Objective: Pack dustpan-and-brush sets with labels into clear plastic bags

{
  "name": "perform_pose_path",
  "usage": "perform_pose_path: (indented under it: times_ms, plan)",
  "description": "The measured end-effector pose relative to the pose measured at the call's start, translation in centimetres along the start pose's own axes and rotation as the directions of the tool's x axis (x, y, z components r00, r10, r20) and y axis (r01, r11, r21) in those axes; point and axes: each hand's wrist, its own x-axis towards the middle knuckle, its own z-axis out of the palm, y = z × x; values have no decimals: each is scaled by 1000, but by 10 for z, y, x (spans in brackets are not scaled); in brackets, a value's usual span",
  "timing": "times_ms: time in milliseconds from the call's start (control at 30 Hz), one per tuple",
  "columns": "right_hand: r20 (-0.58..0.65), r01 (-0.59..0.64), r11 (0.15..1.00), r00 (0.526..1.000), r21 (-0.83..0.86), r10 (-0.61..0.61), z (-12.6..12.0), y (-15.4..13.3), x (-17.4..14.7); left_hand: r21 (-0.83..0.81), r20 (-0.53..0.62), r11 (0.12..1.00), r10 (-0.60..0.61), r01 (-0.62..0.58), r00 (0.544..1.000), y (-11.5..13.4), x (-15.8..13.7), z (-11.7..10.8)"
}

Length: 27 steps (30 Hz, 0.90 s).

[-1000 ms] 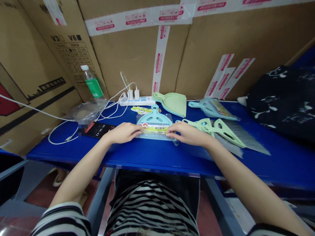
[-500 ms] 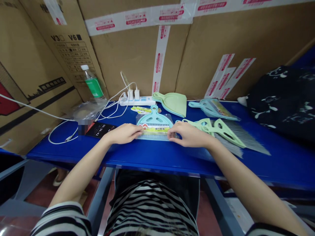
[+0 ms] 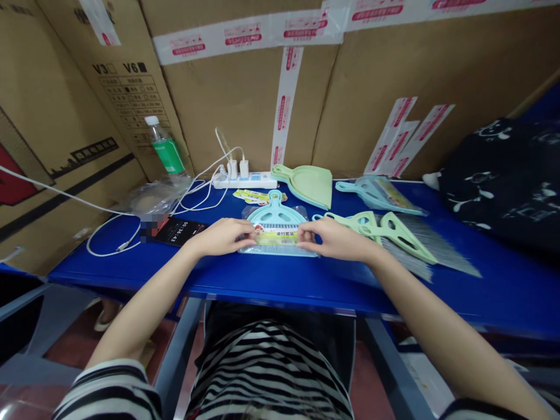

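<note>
A light-blue dustpan and brush set (image 3: 275,205) in a clear plastic bag lies flat on the blue table in front of me, its handle pointing away. Across its bristles is a yellow and white label card (image 3: 280,234). My left hand (image 3: 224,238) is closed at the card's left end, thumb and fingers pressed together there. At the right end, my right hand (image 3: 333,238) has its fingers curled in a pinch on the card and bag. Whether the card sits inside or on top of the bag, I cannot tell.
Behind stands a green dustpan (image 3: 310,182), with loose label cards (image 3: 251,196) beside it. On the right are green brushes (image 3: 400,233) and a bagged blue set (image 3: 380,192). A phone (image 3: 181,231), white cables, a power strip (image 3: 251,179) and a bottle (image 3: 167,149) occupy the left.
The card's printed front has turned further up into view, and the set has shifted slightly toward me. My right fingers have curled in more; my left hand has hardly moved.
</note>
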Motion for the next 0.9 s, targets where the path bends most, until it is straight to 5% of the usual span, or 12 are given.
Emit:
perform_pose_path:
  times_ms: [433, 900]
  plan:
    - [-114, -67, 982, 992, -176, 47, 12, 4, 5, 41, 4, 998, -40, 39, 999, -1, 4, 8]
    - [-123, -76, 986, 991, -150, 58, 14, 2, 9, 102, -89, 986, -124, 133, 988, -1, 5, 14]
